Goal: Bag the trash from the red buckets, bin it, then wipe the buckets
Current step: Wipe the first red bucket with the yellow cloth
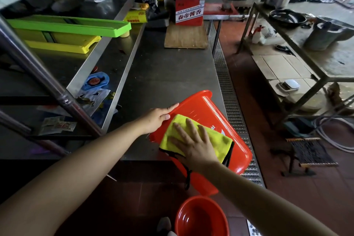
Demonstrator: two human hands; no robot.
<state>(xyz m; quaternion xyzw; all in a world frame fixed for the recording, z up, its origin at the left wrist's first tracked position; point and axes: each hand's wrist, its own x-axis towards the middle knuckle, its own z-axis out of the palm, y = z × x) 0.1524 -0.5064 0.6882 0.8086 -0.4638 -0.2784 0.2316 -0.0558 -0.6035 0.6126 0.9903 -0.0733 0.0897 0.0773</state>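
Red bucket (208, 113) on its side, glossy, under yellow cloth (191, 136).

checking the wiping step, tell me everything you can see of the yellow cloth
The yellow cloth is a folded, fluffy, microfibre-looking rag with a dark edge trim. It lies flat on the side of the tipped red bucket on the steel counter. The right hand presses it with spread fingers; the left hand steadies the bucket beside it.
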